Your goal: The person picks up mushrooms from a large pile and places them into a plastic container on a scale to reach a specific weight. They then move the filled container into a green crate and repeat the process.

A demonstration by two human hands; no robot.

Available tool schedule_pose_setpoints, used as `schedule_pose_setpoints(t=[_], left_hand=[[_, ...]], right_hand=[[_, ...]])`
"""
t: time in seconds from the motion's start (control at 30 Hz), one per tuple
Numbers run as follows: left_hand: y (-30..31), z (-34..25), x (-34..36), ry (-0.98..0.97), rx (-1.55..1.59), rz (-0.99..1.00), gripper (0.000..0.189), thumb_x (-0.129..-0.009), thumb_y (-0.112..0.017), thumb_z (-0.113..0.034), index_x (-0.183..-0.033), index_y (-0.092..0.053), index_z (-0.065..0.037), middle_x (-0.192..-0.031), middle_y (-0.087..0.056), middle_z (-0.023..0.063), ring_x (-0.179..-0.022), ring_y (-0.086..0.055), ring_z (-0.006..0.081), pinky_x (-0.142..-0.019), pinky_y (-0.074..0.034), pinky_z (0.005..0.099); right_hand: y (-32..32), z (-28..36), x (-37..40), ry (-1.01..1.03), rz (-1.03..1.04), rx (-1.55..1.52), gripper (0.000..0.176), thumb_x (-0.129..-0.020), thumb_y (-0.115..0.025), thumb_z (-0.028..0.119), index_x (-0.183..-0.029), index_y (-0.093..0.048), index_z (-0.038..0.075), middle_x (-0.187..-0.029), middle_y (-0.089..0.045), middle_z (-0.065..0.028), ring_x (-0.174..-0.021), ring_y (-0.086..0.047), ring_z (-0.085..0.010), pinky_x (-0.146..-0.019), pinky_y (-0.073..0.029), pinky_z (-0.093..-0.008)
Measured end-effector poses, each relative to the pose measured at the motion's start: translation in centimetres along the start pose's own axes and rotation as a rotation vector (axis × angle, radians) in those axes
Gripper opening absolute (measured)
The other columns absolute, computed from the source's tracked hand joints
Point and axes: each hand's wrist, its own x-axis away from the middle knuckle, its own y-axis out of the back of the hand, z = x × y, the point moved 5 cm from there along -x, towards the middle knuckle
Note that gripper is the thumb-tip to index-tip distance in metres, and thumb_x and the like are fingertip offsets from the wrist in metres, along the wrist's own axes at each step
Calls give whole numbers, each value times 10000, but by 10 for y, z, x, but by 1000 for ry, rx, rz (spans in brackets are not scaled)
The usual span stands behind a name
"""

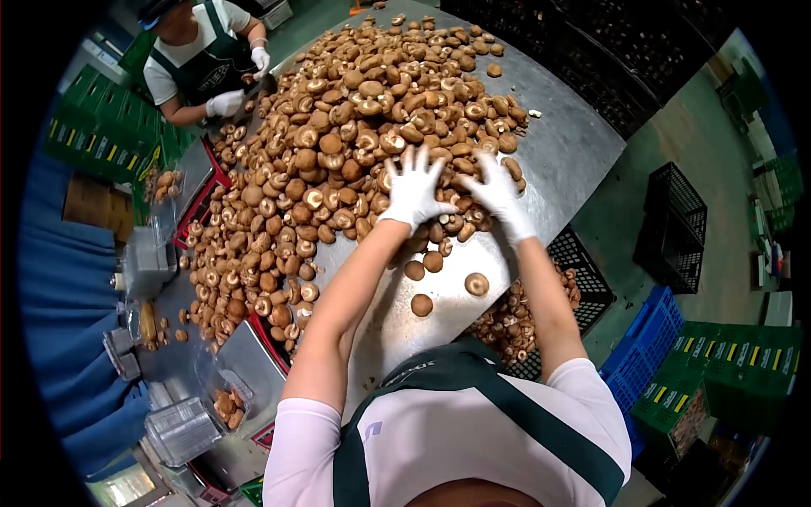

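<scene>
A big heap of brown shiitake mushrooms (pixel 355 110) covers much of the metal table (pixel 574 144). My left hand (pixel 412 193), in a white glove, lies on the near side of the heap with its fingers spread. To its right, my right hand (pixel 497 199), also gloved, rests at the heap's edge with fingers stretched out and pointing inward. Mushrooms sit between and under both hands. A few loose ones, such as a single mushroom (pixel 476 284), lie on the bare metal nearer to me.
Below the table edge stands a black crate (pixel 583 279) with mushrooms. Clear plastic boxes (pixel 182 431) and red-edged scales (pixel 245 359) are on the left. A co-worker (pixel 203 68) handles mushrooms at far left. Green crates (pixel 752 355), a blue crate (pixel 642 338) and black crates (pixel 672 228) stand right.
</scene>
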Motion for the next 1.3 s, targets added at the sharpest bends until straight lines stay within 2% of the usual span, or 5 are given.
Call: schedule_pose_setpoints(t=[0.07, 0.37, 0.47, 0.83, 1.3], left_hand=[[2, 17, -3, 16, -29, 86, 999, -563, -683, -690, -1398, -324, -275, -1453, -291, 118, -1358, -218, 331, -1003, -168, 691], [-2, 64, 63, 65, 11, 42, 769, -617, -738, -399, -1301, -440, -213, -1370, -395, 84, -1315, -284, 331, -973, -282, 648], [5, 90, 103, 175, 44, 15, 786, -596, -729, -346, -1310, -433, -203, -1346, -428, 61, -1295, -312, 336, -1004, -282, 590], [-43, 147, 279, 667, 113, -49, 764, -682, -715, -386, -1355, -399, -209, -1429, -324, 135, -1280, -320, 359, -984, -316, 549], [-64, 59, 344, 631, 296, -323, 665, -694, -728, -350, -1274, -485, -135, -1404, -346, 166, -1255, -327, 422, -1006, -275, 559]], right_hand=[[-48, 14, -10, 38, -50, 466, 841, -673, -592, 667, -1350, -389, 211, -1346, -418, -153, -1285, -325, -361, -1031, -266, -550], [-100, 88, 17, 291, 35, 118, 845, -608, -730, 470, -1329, -421, 155, -1317, -397, -219, -1079, -508, -371, -878, -470, -434], [-130, 108, 37, 173, 188, 27, 827, -619, -724, 497, -1315, -437, 153, -1350, -373, -196, -1161, -461, -360, -928, -440, -427], [-191, 163, 157, 806, 310, 177, 727, -746, -619, 512, -1340, -408, 148, -1355, -389, -201, -1229, -389, -370, -1034, -270, -523], [-89, 78, 142, 413, 251, 181, 602, -736, -696, 346, -1245, -500, 90, -1302, -459, -194, -1180, -441, -363, -989, -371, -434]])
